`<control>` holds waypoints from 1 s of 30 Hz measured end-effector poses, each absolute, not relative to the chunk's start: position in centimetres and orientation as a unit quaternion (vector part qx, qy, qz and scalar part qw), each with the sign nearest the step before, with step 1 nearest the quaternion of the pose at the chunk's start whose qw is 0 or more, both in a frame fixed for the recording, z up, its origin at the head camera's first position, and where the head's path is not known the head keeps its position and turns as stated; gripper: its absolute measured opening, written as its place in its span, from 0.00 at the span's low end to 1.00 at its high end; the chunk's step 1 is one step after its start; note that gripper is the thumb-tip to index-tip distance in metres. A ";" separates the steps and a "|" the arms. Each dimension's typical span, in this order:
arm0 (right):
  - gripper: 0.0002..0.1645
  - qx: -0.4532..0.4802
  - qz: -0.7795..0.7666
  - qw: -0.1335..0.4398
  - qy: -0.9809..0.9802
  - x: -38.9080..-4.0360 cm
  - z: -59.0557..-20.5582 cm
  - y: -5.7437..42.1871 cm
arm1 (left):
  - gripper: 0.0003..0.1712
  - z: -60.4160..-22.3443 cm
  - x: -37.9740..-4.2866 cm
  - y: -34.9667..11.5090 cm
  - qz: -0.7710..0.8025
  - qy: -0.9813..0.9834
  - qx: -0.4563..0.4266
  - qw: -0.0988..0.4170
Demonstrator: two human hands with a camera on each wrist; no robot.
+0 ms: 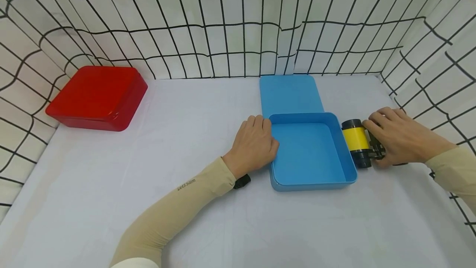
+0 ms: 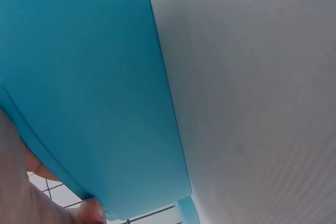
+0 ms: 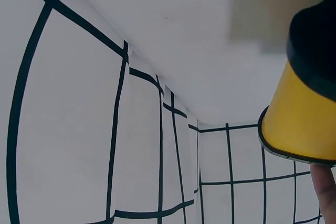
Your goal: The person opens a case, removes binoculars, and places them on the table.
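Observation:
A blue box, its inside bare, sits on the white surface right of the middle. Its flat blue lid lies back behind it. My left hand grips the box's left rim with curled fingers. Close up in the left wrist view, the box's outer wall has fingers at its edge. Against the box's right side are yellow and black binoculars, which my right hand holds from the right, covering much of them. One yellow barrel shows in the right wrist view, a fingertip touching its end.
A closed red box lies at the back left of the white surface. White cloth walls with a black grid rise behind and at both sides. The right wall stands close to my right hand.

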State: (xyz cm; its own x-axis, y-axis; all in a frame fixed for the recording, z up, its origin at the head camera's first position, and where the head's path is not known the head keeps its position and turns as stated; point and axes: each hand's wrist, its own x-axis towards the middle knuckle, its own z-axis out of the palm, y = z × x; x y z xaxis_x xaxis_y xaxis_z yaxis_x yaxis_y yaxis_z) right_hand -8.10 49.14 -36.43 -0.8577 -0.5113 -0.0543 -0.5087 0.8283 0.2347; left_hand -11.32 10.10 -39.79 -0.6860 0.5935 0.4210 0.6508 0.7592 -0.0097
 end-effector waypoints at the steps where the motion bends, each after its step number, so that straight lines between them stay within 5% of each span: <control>1: 0.61 0.266 -0.120 0.004 -0.956 -8.1 -36.4 49.2 | 0.11 -39.8 -11.3 10.1 -0.070 -0.915 -0.339 0.205; 30: 0.57 0.254 -0.115 -0.032 -0.960 -8.5 -36.6 48.9 | 0.14 -39.9 -11.1 9.8 -0.067 -0.906 -0.341 0.240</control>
